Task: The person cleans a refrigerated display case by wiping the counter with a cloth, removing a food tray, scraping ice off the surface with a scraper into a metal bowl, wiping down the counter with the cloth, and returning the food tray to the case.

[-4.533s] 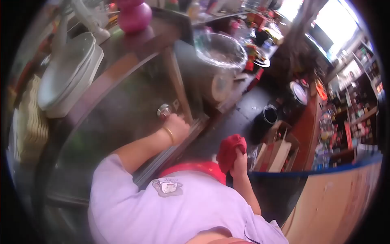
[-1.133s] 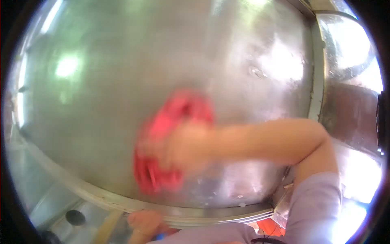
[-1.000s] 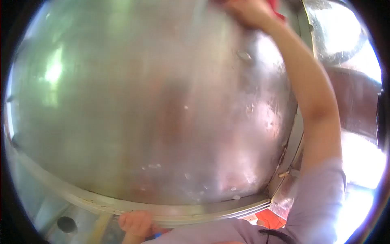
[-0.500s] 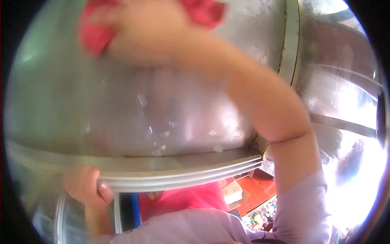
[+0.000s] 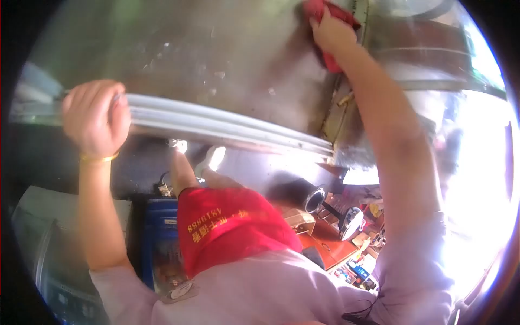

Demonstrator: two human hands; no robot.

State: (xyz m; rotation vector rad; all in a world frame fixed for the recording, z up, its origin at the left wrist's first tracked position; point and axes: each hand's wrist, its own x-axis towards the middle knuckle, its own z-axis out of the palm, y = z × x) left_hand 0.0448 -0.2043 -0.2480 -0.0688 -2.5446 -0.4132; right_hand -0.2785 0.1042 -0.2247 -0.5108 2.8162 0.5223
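Cloth (image 5: 344, 15): right hand (image 5: 335, 35) is holding it, grip closed, against panel (image 5: 206, 49); left hand (image 5: 97, 116) is clasping rail (image 5: 216, 122); flat pressing is likely serving best.

Red cloth (image 5: 331, 63), bunched & creased, in R hand (image 5: 335, 35); one part sticks out past fingertips, another below the palm. It's at R side of bench (image 5: 227, 49), right by the border strip; can't tell how much of it touches the metal. Bench top: dull grey metal, hazy reflections, small pale flecks here & there. Front rail (image 5: 216, 122): pale, ridged lengthwise, slants down to R in view, L hand (image 5: 97, 116) wrapped over its L part.
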